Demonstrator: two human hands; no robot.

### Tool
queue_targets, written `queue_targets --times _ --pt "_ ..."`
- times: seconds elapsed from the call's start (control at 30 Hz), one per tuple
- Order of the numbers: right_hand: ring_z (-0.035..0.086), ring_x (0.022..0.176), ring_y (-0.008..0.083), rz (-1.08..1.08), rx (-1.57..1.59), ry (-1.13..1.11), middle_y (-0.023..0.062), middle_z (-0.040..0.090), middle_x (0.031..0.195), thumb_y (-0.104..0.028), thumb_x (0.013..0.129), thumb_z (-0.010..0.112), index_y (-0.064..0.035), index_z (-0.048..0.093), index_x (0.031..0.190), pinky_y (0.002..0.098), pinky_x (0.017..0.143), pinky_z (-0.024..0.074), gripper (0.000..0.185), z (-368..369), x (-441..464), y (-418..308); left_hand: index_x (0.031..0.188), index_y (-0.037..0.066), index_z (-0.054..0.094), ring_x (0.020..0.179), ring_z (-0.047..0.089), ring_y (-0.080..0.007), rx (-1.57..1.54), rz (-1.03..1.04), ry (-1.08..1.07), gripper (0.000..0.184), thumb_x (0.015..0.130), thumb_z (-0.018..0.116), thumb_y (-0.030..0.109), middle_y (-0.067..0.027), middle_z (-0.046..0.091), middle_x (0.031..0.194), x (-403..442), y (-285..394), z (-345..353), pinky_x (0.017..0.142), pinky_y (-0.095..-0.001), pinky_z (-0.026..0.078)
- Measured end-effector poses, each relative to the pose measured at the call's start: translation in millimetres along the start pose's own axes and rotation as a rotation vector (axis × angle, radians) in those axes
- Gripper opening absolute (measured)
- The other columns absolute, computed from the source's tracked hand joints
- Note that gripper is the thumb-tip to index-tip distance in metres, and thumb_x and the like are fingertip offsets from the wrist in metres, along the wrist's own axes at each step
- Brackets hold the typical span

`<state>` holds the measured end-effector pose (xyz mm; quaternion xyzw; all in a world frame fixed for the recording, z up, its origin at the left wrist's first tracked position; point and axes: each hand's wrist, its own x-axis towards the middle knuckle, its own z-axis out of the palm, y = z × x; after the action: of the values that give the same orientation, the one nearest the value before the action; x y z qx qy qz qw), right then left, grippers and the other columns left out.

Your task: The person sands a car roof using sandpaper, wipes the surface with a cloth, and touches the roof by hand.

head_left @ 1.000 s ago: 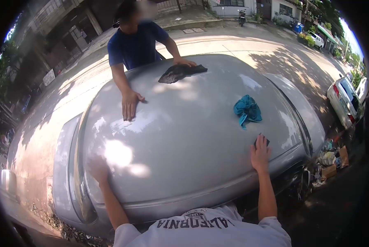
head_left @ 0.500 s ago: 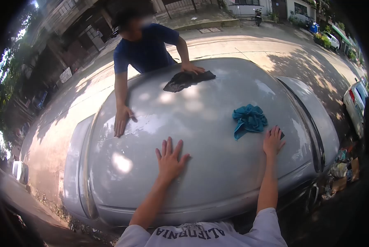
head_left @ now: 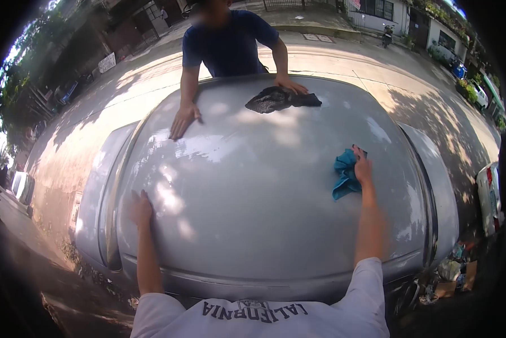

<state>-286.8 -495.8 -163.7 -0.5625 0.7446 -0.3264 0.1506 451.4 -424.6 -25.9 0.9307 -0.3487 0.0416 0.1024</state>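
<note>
The silver-grey car roof (head_left: 253, 208) spreads out in front of me. At its left side my left hand (head_left: 141, 207) lies flat on the surface, fingers stretched out and slightly blurred. My right hand (head_left: 363, 168) is over on the right half, its fingers closed on the edge of a crumpled teal cloth (head_left: 346, 176). A small dark flat piece shows by those fingertips, too little of it visible to name. Across the roof, a black cloth (head_left: 275, 100) lies near the far edge.
Opposite me stands a person in a dark blue shirt (head_left: 230, 48), one hand on the roof and the other at the black cloth. A parked white car (head_left: 488, 197) is at the right. Rubbish and cardboard (head_left: 447, 287) lie at the lower right.
My left hand has slid leftward across the roof. The right hand has moved onto the teal cloth, which is now more bunched. The other person's left-side hand has shifted towards the far edge.
</note>
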Motion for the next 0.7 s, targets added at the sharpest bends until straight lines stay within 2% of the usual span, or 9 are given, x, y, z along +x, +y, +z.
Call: queue_targets --times 0.07,0.13,0.2,0.27,0.33,0.43,0.53,0.6,0.7 --pt "0.028 0.146 0.022 -0.165 0.015 -0.089 0.0005 0.039 0.154 -0.05 0.105 0.023 -0.0217 0.052 0.14 0.0579 0.118 0.0093 0.054 39 -9 -105 0.153 0.024 0.031 0.146 0.021 -0.0414 0.021 0.036 0.015 0.068 0.098 0.031 0.062 -0.0222 0.025 0.158 3 -2 6 0.115 -0.0624 0.016" --pt "0.031 0.145 0.0232 -0.298 0.052 -0.134 0.0019 0.043 0.152 -0.042 0.105 0.031 -0.0172 0.052 0.14 0.0566 0.118 0.0111 0.048 85 -49 -204 0.152 0.024 0.034 0.147 0.021 -0.0399 0.049 0.019 0.08 0.064 0.099 0.031 0.06 -0.0201 0.026 0.158 5 -1 19 0.115 -0.0627 0.016" --pt "0.03 0.145 0.0284 -0.292 0.021 -0.057 0.0093 0.041 0.153 -0.04 0.103 0.034 -0.01 0.05 0.141 0.0574 0.117 0.0131 0.051 121 -109 -302 0.146 0.016 0.045 0.138 0.034 -0.0444 -0.084 0.245 0.168 0.06 0.098 0.039 0.052 -0.0232 0.037 0.151 -12 12 25 0.109 -0.0639 0.027" --pt "0.027 0.146 0.0299 -0.34 -0.032 -0.018 0.0109 0.037 0.155 -0.04 0.103 0.035 -0.0079 0.045 0.143 0.0591 0.116 0.0166 0.053 163 -163 -368 0.143 0.018 0.049 0.14 0.034 -0.0398 -0.198 0.583 0.024 0.053 0.099 0.042 0.047 -0.02 0.039 0.151 -64 49 9 0.11 -0.0631 0.024" --pt "0.027 0.146 0.0285 -0.538 -0.035 -0.192 0.0102 0.036 0.155 -0.039 0.103 0.037 -0.0069 0.043 0.144 0.0592 0.116 0.0161 0.053 185 -214 -406 0.136 0.018 0.056 0.141 0.035 -0.0336 -0.735 0.775 -0.356 0.045 0.098 0.05 0.041 -0.0148 0.044 0.149 -100 83 -2 0.11 -0.0622 0.024" --pt "0.027 0.146 0.0272 -0.641 0.068 -0.382 0.0108 0.035 0.156 -0.04 0.102 0.038 -0.0047 0.044 0.143 0.06 0.116 0.0143 0.055 156 -216 -376 0.128 0.018 0.063 0.141 0.036 -0.0299 -0.759 0.693 -0.495 0.041 0.094 0.059 0.04 -0.0098 0.048 0.147 -108 87 -25 0.112 -0.0596 0.021" --pt "0.025 0.147 0.0238 -0.511 -0.224 -0.064 0.0087 0.03 0.159 -0.044 0.101 0.039 -0.0052 0.038 0.148 0.0621 0.116 0.0136 0.061 99 -176 -272 0.125 0.019 0.066 0.142 0.035 -0.0299 -0.447 0.881 -0.268 0.041 0.091 0.064 0.042 -0.0085 0.048 0.147 -112 67 -21 0.115 -0.0568 0.018" --pt "0.024 0.148 0.0255 -0.157 -0.344 -0.015 0.0092 0.026 0.16 -0.047 0.101 0.038 -0.0067 0.036 0.15 0.0631 0.115 0.017 0.063 45 -137 -191 0.126 0.02 0.065 0.143 0.032 -0.0324 -0.495 0.904 -0.29 0.045 0.089 0.065 0.044 -0.011 0.045 0.149 -89 52 -5 0.116 -0.0558 0.016" --pt "0.02 0.149 0.0271 0.304 -0.445 0.091 0.0105 0.023 0.161 -0.048 0.103 0.032 -0.0055 0.032 0.151 0.0645 0.113 0.0191 0.064 -13 -124 -64 0.133 0.02 0.06 0.145 0.027 -0.0368 -0.35 0.781 -0.069 0.054 0.088 0.063 0.051 -0.0159 0.038 0.153 -56 42 -1 0.116 -0.0582 0.014"
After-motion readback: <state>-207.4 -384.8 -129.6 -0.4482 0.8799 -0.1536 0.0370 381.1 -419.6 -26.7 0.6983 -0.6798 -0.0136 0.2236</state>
